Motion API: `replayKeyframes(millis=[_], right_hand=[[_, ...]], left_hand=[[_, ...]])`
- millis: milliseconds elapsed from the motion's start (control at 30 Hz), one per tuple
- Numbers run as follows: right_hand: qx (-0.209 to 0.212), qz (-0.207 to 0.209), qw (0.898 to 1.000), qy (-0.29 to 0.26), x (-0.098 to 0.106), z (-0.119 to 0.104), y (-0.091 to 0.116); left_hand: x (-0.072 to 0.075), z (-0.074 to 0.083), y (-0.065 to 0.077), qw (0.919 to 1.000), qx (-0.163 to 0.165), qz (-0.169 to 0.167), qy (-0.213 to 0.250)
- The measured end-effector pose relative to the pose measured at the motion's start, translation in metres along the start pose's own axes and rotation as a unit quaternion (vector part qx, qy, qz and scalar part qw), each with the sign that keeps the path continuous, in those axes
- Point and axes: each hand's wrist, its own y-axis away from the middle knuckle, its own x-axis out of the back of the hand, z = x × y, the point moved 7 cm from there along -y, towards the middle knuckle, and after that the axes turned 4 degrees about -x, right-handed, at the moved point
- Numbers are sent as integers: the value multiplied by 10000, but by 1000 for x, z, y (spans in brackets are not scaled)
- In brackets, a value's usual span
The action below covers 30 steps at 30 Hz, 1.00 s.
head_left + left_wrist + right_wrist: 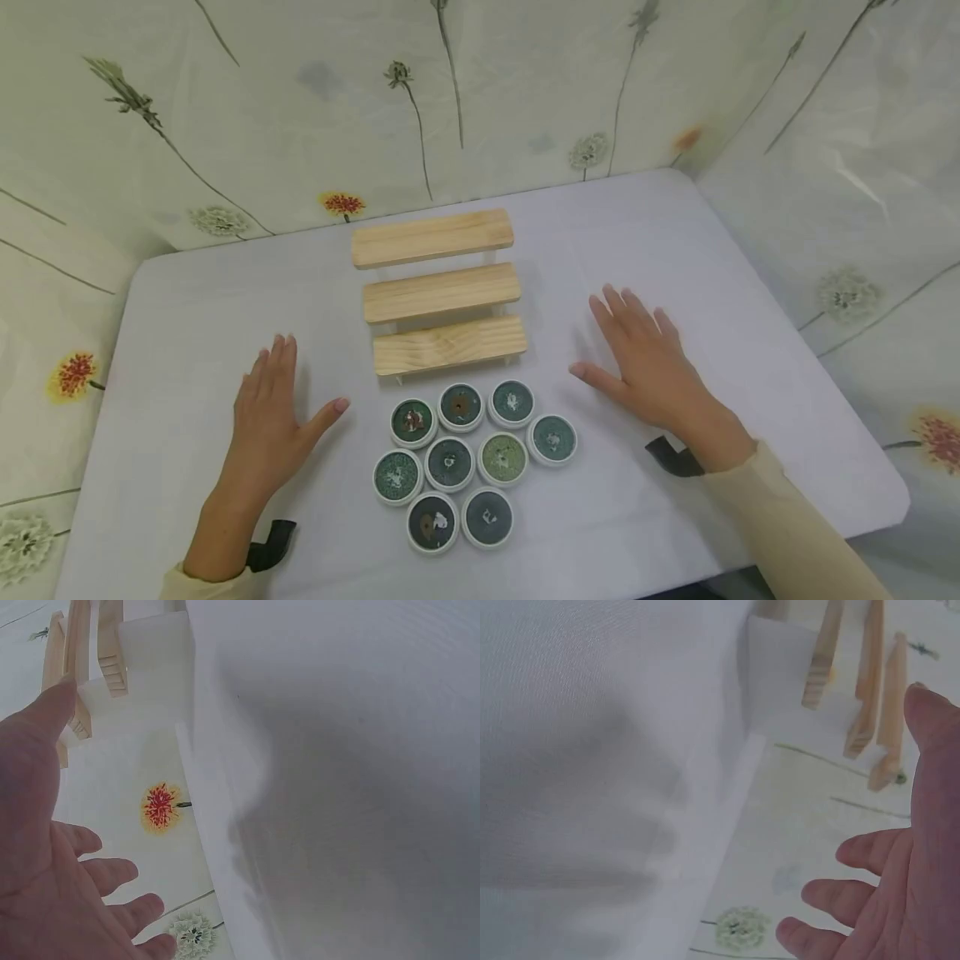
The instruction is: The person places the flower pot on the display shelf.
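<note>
My left hand is held over the left part of the table, fingers straight and thumb spread toward the middle, with nothing in it. On the other side my right hand likewise has its fingers extended and holds nothing. Between them stands a three-step wooden display rack on pale supports. In front of it sit several small round white-rimmed pots with green and dark tops, grouped in uneven rows. One top, on a pot at the back left, bears a small brown and white figure. Both wrist views show the rack's board ends beyond the thumbs.
A white cloth covers the table. Flower-printed sheeting hangs behind it and at both sides. Black straps show at both wrists, below beige sleeves.
</note>
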Motion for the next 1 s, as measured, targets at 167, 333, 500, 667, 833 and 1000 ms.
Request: replayKeyframes(millis=[167, 333, 500, 667, 833, 1000], right_hand=[[185, 75, 9998, 19, 5, -9, 4], [288, -87, 9995, -132, 5, -18, 10], [327, -324, 9980, -439, 7, -29, 19], [540, -625, 9952, -517, 1, -46, 27], [829, -884, 9916, -452, -9, -63, 38], [884, -1191, 9884, -325, -18, -76, 47]], left_hand=[[1, 2, -2, 9999, -6, 55, 122], [-1, 3, -6, 9995, 53, -1, 298], [-5, 6, -12, 9980, 186, -192, 575], [-12, 10, -19, 9942, 221, -403, 975], [-20, 16, -29, 9879, 184, -538, 1441], [-28, 24, -38, 9839, 116, -703, 1636]])
